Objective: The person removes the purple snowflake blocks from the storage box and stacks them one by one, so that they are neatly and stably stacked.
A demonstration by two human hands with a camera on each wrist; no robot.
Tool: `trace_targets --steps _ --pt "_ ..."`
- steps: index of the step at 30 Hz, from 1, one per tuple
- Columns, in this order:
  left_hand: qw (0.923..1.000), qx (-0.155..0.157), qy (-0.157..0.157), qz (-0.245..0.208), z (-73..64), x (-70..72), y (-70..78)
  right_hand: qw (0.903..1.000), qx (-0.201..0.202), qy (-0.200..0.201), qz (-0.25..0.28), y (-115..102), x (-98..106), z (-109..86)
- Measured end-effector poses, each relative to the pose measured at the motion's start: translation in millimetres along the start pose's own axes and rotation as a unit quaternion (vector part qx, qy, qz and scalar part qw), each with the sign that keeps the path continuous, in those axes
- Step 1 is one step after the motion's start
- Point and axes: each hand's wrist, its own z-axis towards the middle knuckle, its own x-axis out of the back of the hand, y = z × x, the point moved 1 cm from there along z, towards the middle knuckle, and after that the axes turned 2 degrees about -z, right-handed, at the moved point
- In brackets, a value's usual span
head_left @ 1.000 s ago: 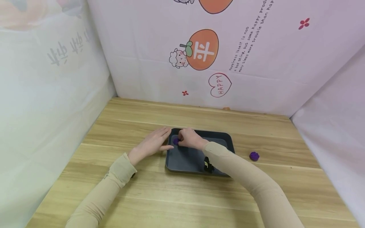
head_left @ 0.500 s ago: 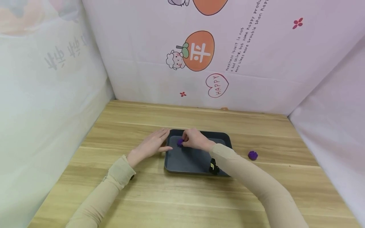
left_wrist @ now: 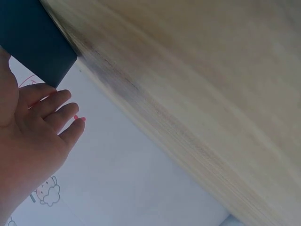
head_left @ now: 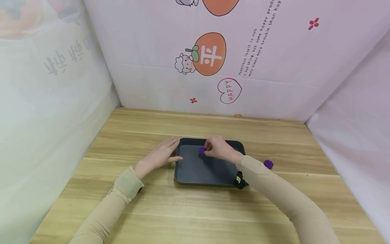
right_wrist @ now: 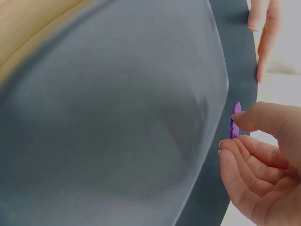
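Observation:
Between the thumb and fingers of my right hand (head_left: 221, 149) is a small purple flower-shaped disc (head_left: 202, 151). It is held above the back part of a dark grey rectangular tray (head_left: 195, 171). The right wrist view shows this purple disc (right_wrist: 235, 121) edge-on, thin, with a scalloped rim. My left hand (head_left: 159, 154) lies at the tray's left side with fingers extended and the thumb reaching over the rim. In the left wrist view the fingertips of the left hand (left_wrist: 40, 122) meet the tray's corner (left_wrist: 42, 42).
A second purple flower-shaped disc (head_left: 268, 164) lies on the wooden table (head_left: 182, 213) just right of the tray. A printed white curtain (head_left: 158, 78) hangs behind the table, and white cloth encloses both sides.
My right hand has moved right over the tray, carrying the pinched purple disc away from the left end. The left hand keeps its place at the tray's left rim.

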Motion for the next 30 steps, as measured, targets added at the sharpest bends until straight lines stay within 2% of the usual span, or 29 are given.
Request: trace_targets --steps 12,23,30 --pt "1.0000 -0.001 0.009 -0.003 -1.3 1.9 -1.6 0.9993 -0.021 0.028 0.016 30 19 -22.8" --pt "1.0000 -0.003 0.006 -0.005 -1.9 -0.4 1.0 0.9977 -0.052 0.037 0.023 64 33 -55.9" --pt "0.9999 -0.007 0.013 0.003 0.2 -0.8 0.6 0.9959 -0.069 0.053 0.025 76 46 -71.7"
